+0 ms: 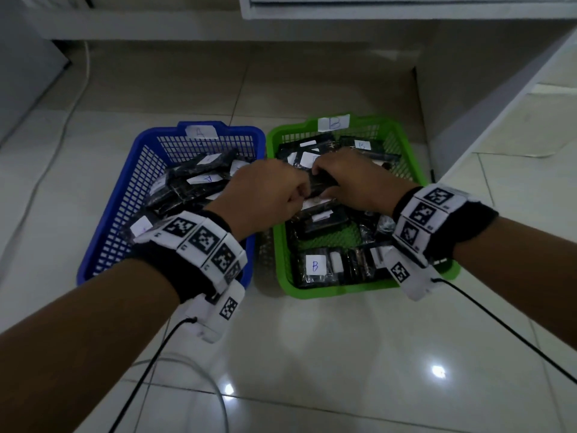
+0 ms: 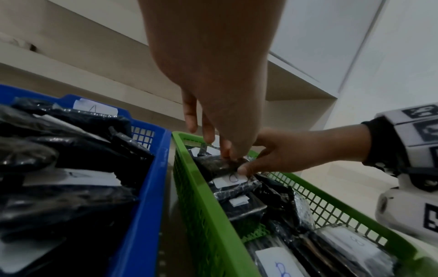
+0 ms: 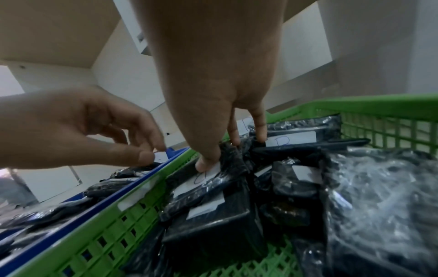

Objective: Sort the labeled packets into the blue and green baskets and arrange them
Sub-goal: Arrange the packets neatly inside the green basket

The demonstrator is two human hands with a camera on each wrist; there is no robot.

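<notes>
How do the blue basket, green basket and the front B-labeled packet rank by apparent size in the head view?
1-2. The blue basket and green basket look alike in size; arms cover parts of both, so I won't rank them.
3. The front B-labeled packet, clearly smallest.

**Both hands low and close together**

Both forearms reach forward, wrists banded. The right hand (image 1: 352,182) points its fingers (image 3: 259,127) down, thumb and fingertips curled round a packet (image 3: 208,180). The left hand (image 1: 265,195) sits just beside it, fingers bent toward the thumb; whether it grips anything is unclear
</notes>
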